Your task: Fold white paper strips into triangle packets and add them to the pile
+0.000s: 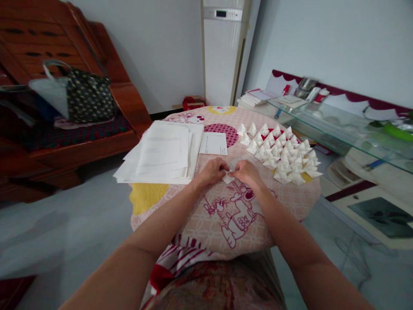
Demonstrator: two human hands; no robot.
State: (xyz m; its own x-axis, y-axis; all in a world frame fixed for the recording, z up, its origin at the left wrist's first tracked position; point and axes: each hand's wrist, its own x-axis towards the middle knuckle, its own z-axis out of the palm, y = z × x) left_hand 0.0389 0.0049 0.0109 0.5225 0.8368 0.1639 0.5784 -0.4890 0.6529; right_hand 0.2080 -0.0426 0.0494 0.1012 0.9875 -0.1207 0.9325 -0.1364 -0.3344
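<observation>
Over the middle of the cloth-covered table [206, 206], my left hand [214, 171] and my right hand [247, 173] meet at a small piece of white folded paper [228, 178]. Fingers of both hands pinch it from either side. Part of the paper is hidden behind the fingers. Beyond my hands lies a white sheet of paper [213, 144] with small print. To the left of it rests a stack of white paper sheets [164, 150], some printed. On the right stand rows of several pointed folded white paper pieces [284, 155].
A glass-topped counter [348, 133] with metal containers [306, 87] and papers runs along the right. At the left is a wooden bench [125, 103] with a dark patterned bag [90, 95]. A tall white appliance [222, 56] stands behind the table.
</observation>
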